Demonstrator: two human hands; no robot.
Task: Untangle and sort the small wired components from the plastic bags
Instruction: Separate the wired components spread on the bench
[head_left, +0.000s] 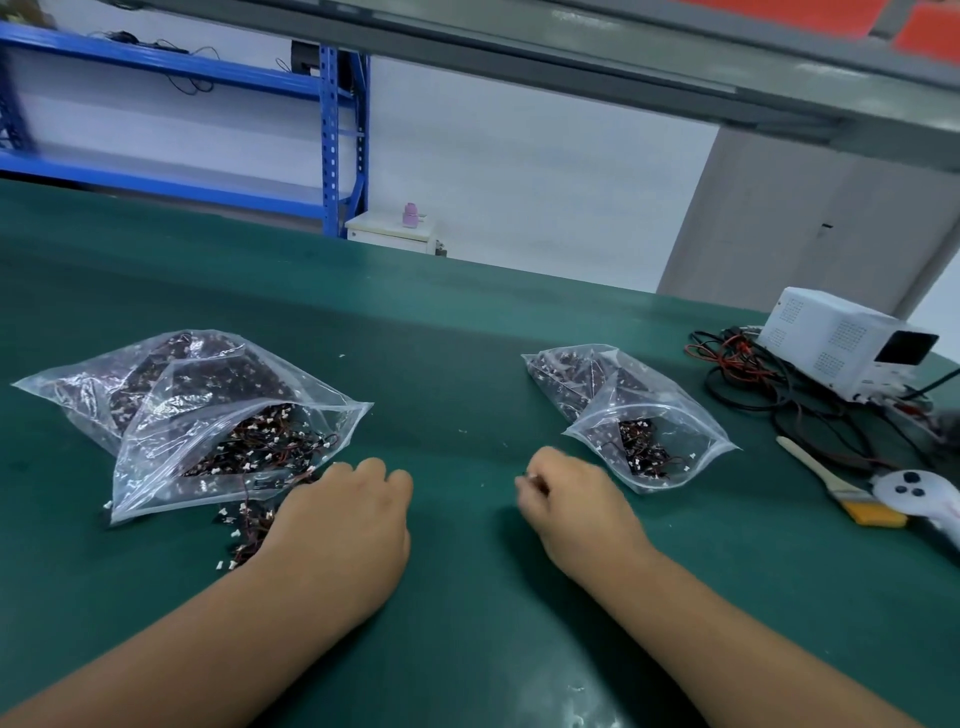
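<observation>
Lying on the green table (467, 364), the large bag (171, 395) sits left and the small bag (670, 410) right, both open-mouthed and holding wired components (270, 441). Left hand (337, 525) covers spilled pieces, fingers curled under; grip cannot be told. Right hand (571, 504) has its fingers bunched, apparently pinching one of them, though it is blurred. Judged light, limp, snag-prone: take by the white connector, not the wire. No legible writing.

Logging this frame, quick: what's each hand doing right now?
Left hand: curled over the spilled components; grip cannot be told.
Right hand: pinching one small component.
</observation>
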